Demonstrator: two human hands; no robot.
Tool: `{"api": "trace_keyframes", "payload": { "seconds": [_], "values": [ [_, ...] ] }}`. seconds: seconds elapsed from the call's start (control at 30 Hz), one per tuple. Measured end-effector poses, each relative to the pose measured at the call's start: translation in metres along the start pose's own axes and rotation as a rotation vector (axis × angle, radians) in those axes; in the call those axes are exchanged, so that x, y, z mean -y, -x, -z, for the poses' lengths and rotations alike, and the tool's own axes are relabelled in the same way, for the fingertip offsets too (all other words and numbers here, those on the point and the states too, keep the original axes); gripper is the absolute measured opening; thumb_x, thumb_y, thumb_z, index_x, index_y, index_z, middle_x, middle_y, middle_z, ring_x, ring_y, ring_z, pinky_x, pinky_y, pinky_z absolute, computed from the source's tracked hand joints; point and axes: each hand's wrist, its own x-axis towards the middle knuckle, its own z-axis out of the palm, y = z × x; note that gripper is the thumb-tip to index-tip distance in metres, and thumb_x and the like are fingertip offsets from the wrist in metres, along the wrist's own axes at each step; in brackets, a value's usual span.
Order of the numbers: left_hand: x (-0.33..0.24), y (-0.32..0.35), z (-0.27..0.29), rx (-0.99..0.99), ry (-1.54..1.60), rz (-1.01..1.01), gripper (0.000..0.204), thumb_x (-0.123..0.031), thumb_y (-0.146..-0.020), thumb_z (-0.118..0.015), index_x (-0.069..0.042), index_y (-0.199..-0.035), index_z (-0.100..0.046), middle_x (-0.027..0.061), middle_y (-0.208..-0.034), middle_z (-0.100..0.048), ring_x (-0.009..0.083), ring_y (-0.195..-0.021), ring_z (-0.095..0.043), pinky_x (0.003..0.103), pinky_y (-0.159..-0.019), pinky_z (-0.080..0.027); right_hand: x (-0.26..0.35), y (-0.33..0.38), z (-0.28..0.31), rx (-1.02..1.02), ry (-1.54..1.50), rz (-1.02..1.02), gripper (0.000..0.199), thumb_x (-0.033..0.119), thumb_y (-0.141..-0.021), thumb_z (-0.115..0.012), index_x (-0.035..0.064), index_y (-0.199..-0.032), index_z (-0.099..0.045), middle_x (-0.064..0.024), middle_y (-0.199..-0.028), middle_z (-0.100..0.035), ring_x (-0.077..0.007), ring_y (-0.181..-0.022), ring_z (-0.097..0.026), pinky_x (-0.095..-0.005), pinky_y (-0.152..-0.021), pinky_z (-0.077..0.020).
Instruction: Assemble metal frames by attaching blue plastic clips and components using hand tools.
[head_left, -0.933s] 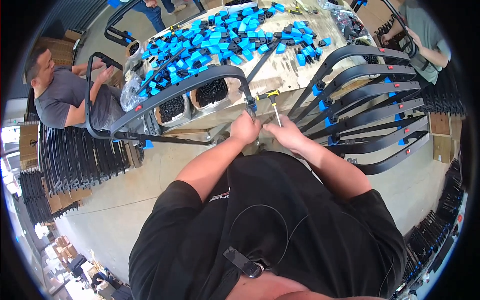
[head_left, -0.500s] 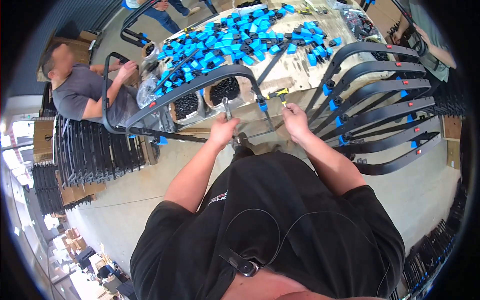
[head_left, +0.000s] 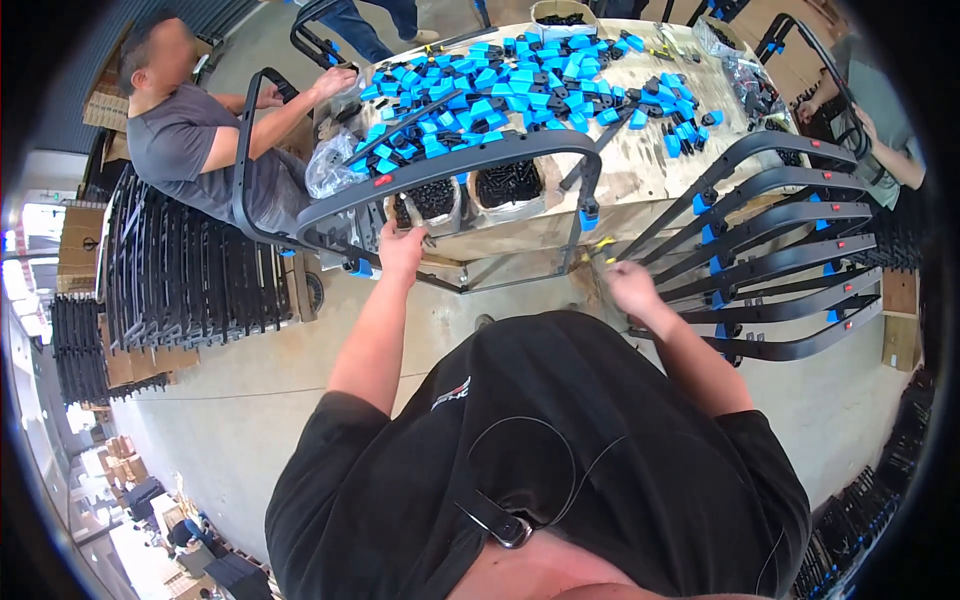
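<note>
My left hand (head_left: pixel 402 254) is closed around a metal wrench, mostly hidden by the fingers, at the near-left side of the table. It is just in front of a box of small black parts (head_left: pixel 436 200). My right hand (head_left: pixel 632 286) grips a tool with a yellow-and-black handle (head_left: pixel 605 246), blurred, in front of the table's near edge. Between and beyond my hands, a bent black frame (head_left: pixel 470 160) with a blue end piece leans across the table edge. Right of my right hand stands a row of similar black frames (head_left: pixel 770 210).
Many blue-and-black caps (head_left: pixel 520 85) cover the wooden table (head_left: pixel 640 180). Another box of black parts (head_left: pixel 508 185) stands at its near edge. A co-worker (head_left: pixel 205 130) is at the left, near stacked black frames (head_left: pixel 200 275); another person (head_left: pixel 880 130) works at the far right.
My left hand with the wrench has moved left, toward the boxes. My right hand has moved right and down with its tool. The view has shifted, and the left co-worker's arm has reached toward the table.
</note>
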Motion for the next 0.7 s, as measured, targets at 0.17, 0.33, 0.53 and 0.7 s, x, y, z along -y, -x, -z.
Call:
{"api": "trace_keyframes", "payload": {
  "seconds": [0.17, 0.33, 0.53, 0.7],
  "values": [
    [0.067, 0.037, 0.036, 0.074, 0.066, -0.091, 0.046, -0.012, -0.091, -0.071, 0.002, -0.131, -0.053, 0.0046, -0.087, -0.065, 0.0105, -0.07, -0.06, 0.026, -0.061, -0.049, 0.135, -0.009, -0.112, 0.474, -0.222, -0.029, 0.022, 0.021, -0.097, -0.058, 0.003, -0.088, -0.066, -0.006, -0.073, -0.063, -0.017, -0.058, -0.057, -0.0315, -0.052, -0.0434],
    [0.021, 0.1, 0.101, 0.296, -0.326, -0.205, 0.034, -0.016, -0.09, -0.073, 0.003, -0.117, -0.064, 0.0074, -0.101, -0.069, 0.013, -0.088, -0.064, 0.029, -0.079, -0.053, 0.22, -0.054, -0.185, 0.401, -0.411, -0.26, 0.02, 0.02, -0.095, -0.063, 0.0, -0.093, -0.064, -0.0096, -0.076, -0.062, -0.0197, -0.066, -0.062, -0.037, -0.055, -0.0525],
    [-0.041, 0.082, 0.163, 0.266, -0.175, -0.539, 0.022, -0.009, -0.09, -0.071, 0.001, -0.108, -0.064, 0.0087, -0.096, -0.067, 0.0146, -0.082, -0.062, 0.029, -0.075, -0.052, 0.154, -0.029, -0.212, 0.194, 0.176, 0.147, 0.038, 0.034, -0.089, -0.069, -0.0041, -0.093, -0.069, -0.0202, -0.085, -0.07, -0.027, -0.081, -0.071, -0.04, -0.071, -0.0557],
    [-0.154, 0.049, 0.166, -0.028, -0.229, -1.355, 0.019, -0.004, -0.084, -0.071, 0.0, -0.1, -0.063, 0.0145, -0.092, -0.064, 0.0306, -0.085, -0.063, 0.039, -0.078, -0.051, 0.088, 0.014, -0.162, -0.442, 0.032, 0.22, 0.038, 0.027, -0.087, -0.074, -0.0035, -0.107, -0.064, -0.0177, -0.087, -0.072, -0.0319, -0.079, -0.07, -0.0401, -0.076, -0.0552]
  ]
}}
